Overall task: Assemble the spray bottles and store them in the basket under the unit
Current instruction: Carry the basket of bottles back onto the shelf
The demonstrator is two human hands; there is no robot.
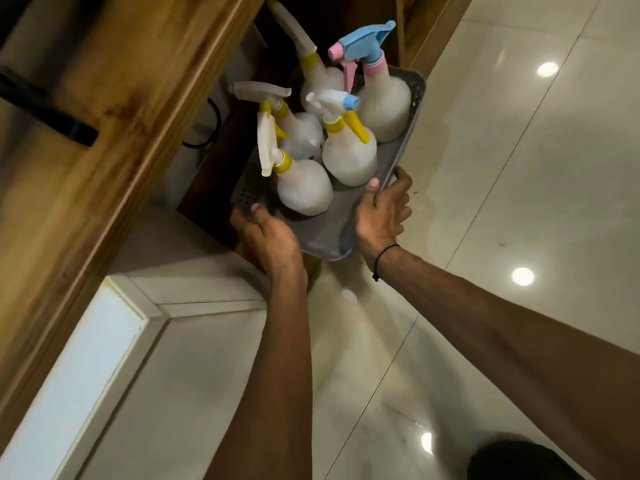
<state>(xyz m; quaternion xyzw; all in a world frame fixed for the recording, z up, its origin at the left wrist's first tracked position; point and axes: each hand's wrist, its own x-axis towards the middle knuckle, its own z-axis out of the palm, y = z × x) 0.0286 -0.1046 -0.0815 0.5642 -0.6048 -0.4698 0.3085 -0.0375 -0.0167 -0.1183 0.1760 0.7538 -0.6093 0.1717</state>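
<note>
Basket [320, 233] — grey, perforated, held at the mouth of the wooden unit [114, 109], far end already under it. Contents: five bottles [349, 157], all with spray heads on, standing close and touching. Left hand [265, 233] grips the near-left corner; right hand [382, 213] clasps the right rim, thumb inside. Risk — the tall blue-and-pink head [363, 46] may catch the unit's edge and tip its bottle, toppling the neighbours.

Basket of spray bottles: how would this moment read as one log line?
stage: stowing | basket: grey, five spray bottles upright inside | left hand: near-left rim | right hand: right rim | place: wooden unit opening
</note>
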